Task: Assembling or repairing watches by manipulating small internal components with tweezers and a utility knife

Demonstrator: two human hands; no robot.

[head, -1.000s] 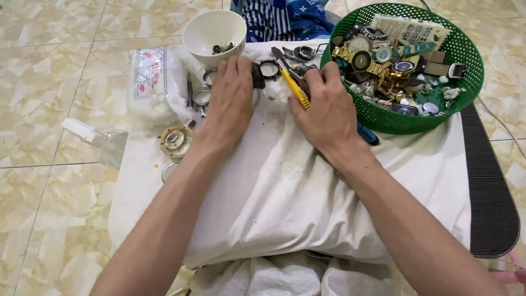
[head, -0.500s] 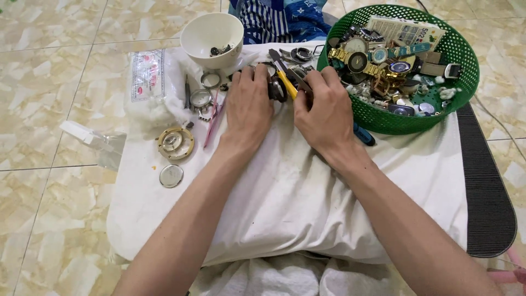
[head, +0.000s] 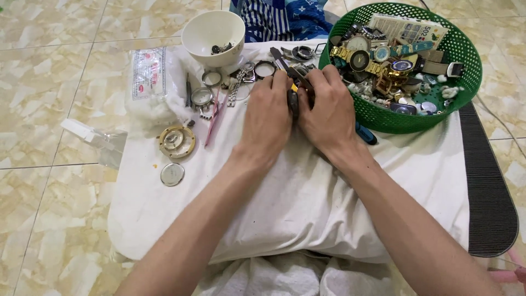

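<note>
Both hands (head: 298,112) grip a small dark watch part (head: 293,101) over the white cloth (head: 307,192) beside a green basket (head: 466,66).

White cushion (head: 307,203) bears watch parts (head: 176,141), bowl (head: 212,34).

Glossy beige marbled floor tiles (head: 49,82) under a white cloth-covered cushion (head: 307,203).

Over the last second the left hand (head: 267,118) has slid rightward off the loose watch parts until its fingertips meet those of the right hand (head: 327,109), both now closed together around a small dark piece (head: 293,101) between them.
</note>
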